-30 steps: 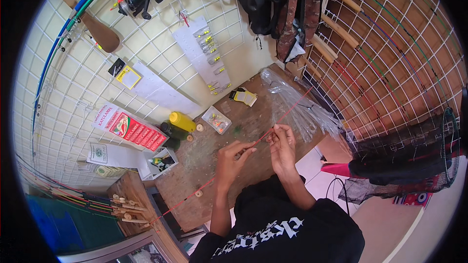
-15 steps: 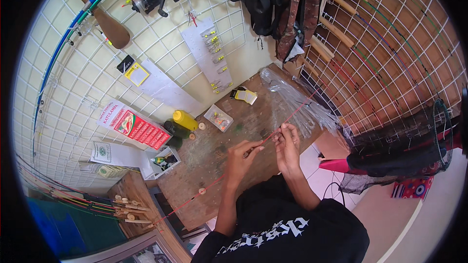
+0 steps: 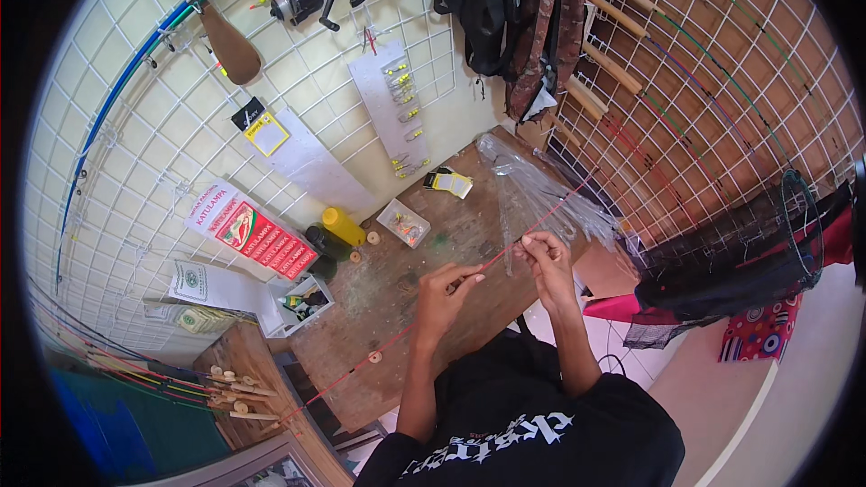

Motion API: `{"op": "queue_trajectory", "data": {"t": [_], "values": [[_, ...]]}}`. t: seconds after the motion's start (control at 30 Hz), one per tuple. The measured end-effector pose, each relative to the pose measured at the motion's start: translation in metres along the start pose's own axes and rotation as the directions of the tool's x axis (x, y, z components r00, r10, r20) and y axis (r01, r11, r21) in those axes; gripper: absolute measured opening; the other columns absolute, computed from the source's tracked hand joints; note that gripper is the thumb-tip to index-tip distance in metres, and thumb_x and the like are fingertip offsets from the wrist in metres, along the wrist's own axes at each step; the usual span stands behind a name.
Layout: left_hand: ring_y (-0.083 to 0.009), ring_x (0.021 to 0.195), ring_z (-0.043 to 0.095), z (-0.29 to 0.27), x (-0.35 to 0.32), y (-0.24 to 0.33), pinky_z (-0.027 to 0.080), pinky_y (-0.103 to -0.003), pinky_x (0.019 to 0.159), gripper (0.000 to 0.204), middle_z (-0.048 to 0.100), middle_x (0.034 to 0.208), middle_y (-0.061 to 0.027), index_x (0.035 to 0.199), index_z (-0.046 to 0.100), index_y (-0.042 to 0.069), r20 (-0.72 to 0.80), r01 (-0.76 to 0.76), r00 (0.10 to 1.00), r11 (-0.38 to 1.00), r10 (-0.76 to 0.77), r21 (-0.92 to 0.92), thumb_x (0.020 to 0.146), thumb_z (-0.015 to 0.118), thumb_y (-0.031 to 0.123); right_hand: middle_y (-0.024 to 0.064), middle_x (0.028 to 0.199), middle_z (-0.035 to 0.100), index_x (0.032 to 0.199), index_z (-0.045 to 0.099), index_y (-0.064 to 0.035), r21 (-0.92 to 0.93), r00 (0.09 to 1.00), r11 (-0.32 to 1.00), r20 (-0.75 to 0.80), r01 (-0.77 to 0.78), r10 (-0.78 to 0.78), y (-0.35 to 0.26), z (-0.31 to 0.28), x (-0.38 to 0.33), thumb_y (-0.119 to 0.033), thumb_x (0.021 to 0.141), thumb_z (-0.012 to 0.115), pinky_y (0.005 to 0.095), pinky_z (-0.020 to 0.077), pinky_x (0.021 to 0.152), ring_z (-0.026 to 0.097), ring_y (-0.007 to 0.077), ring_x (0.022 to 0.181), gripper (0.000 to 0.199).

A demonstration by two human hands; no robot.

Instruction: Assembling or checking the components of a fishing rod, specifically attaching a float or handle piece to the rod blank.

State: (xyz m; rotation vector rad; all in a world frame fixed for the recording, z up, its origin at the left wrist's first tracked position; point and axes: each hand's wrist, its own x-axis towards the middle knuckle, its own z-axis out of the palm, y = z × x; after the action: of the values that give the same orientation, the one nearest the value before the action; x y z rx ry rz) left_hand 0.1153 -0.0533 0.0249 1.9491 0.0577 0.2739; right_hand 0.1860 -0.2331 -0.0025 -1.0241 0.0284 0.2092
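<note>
Overhead view: a person stood at a wooden table point(image 3: 397, 298), both hands raised over it.
Left hand point(image 3: 442, 293): its grip was pinched shut on a thin red rod point(image 3: 505, 252), fingertips closed around the shaft.
Right hand point(image 3: 544, 257): its grip was likewise pinched on the same rod, a little farther up, near the left hand.
Rod position: it ran on a slant from low at the table's left end, up through both hands, toward a wire grid wall point(image 3: 722, 108) on the right.
Rod look: very slim, straight, red, with a small pale disc point(image 3: 374, 358) threaded low on it.
Handling, as judged: light, springy and easily snapped; best held close on the shaft with fingertips, both hands near each other, since the smooth surface may slip.
Nearby: clear plastic sleeves point(image 3: 541, 189), a yellow bottle point(image 3: 344, 226), a small clear box of tackle point(image 3: 403, 222).
</note>
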Motion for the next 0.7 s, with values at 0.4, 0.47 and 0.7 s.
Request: {"op": "queue_trajectory", "data": {"t": [0.4, 0.47, 0.7], "values": [[-0.0109, 0.057, 0.052, 0.0, -0.006, 0.003, 0.041, -0.026, 0.054, 0.016, 0.061, 0.069, -0.0062, 0.092, 0.072, 0.006, 0.005, 0.056, 0.998, 0.998, -0.056, 0.007, 0.077, 0.071, 0.013, 0.0085, 0.087, 0.064, 0.093, 0.059, -0.0012, 0.157, 0.997, 0.985, -0.053, 0.069, -0.061, -0.021, -0.01, 0.021, -0.011, 0.091, 0.057, 0.0274, 0.0493, 0.076, 0.062, 0.0148, 0.08, 0.01], [-0.0066, 0.057, 0.047, 0.0, -0.006, 0.0, 0.037, -0.023, 0.051, 0.015, 0.059, 0.066, -0.0027, 0.09, 0.072, 0.004, -0.014, 0.055, 0.998, 0.998, -0.055, -0.019, 0.076, 0.072, 0.008, 0.0088, 0.088, 0.064, 0.093, 0.059, -0.0014, 0.139, 0.996, 0.987, -0.042, 0.082, -0.077, -0.026, -0.014, 0.03, -0.012, 0.091, 0.057, 0.0272, 0.0493, 0.076, 0.062, 0.0147, 0.08, 0.011], [-0.0068, 0.056, 0.046, 0.005, -0.003, -0.002, 0.035, -0.023, 0.051, 0.015, 0.058, 0.065, -0.0033, 0.091, 0.072, 0.005, -0.091, 0.125, 0.988, 0.992, -0.125, -0.01, 0.076, 0.072, 0.007, 0.012, 0.098, 0.064, 0.105, 0.059, 0.0012, 0.067, 0.979, 0.985, 0.139, -0.16, 0.149, -0.032, -0.02, 0.046, -0.013, 0.09, 0.059, 0.0282, 0.0486, 0.08, 0.061, 0.015, 0.087, 0.021]]}}
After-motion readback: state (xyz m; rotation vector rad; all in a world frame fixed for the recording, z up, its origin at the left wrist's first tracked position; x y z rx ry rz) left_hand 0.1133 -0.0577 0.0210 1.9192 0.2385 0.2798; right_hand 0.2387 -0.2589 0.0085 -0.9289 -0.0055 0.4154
